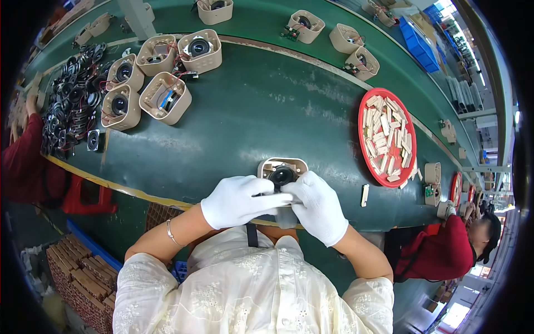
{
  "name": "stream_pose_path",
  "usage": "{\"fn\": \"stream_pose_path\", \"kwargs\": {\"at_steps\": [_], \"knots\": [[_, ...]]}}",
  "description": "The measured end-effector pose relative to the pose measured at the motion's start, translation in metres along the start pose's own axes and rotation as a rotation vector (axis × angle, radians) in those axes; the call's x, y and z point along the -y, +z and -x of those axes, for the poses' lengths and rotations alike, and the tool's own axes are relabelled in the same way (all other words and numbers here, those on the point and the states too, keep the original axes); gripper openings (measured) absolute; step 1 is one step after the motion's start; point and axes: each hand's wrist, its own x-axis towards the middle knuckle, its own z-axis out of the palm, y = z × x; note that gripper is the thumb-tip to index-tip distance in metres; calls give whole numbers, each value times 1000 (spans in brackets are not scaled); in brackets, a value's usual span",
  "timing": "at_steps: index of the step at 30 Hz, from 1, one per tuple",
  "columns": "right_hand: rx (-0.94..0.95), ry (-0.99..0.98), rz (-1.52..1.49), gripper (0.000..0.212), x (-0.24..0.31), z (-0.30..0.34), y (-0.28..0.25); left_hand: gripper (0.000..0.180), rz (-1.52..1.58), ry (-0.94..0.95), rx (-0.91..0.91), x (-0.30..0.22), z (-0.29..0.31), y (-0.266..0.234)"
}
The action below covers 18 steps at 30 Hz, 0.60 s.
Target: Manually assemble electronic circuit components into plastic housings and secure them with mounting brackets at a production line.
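In front of me on the green workbench stands a beige speaker housing, with a black round speaker inside it. My left hand, in a white glove, is closed at the near side of the housing, thumb and fingers pressed together. From the other side my right hand, also gloved in white, meets it with bent fingers. Both sets of fingertips come together just in front of the speaker. What they pinch is hidden and blurred. A pale, see-through smear shows below the fingers; I cannot tell what it is.
To the right lies a red round tray of small beige strips, with one loose strip nearby. Several beige housings and a heap of black speakers sit at left. Co-workers work on both sides; more housings line the far belt.
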Motion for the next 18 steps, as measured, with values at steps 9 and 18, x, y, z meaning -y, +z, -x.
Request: {"fn": "stream_pose_path", "kwargs": {"at_steps": [9,18], "knots": [[-22,-32,-72,25,-11,3,3,32,-91,-37,211,-11,-9,-8],[68,-178,132,47,-1,21,-15,22,-16,-16,236,-8,-13,-17]]}}
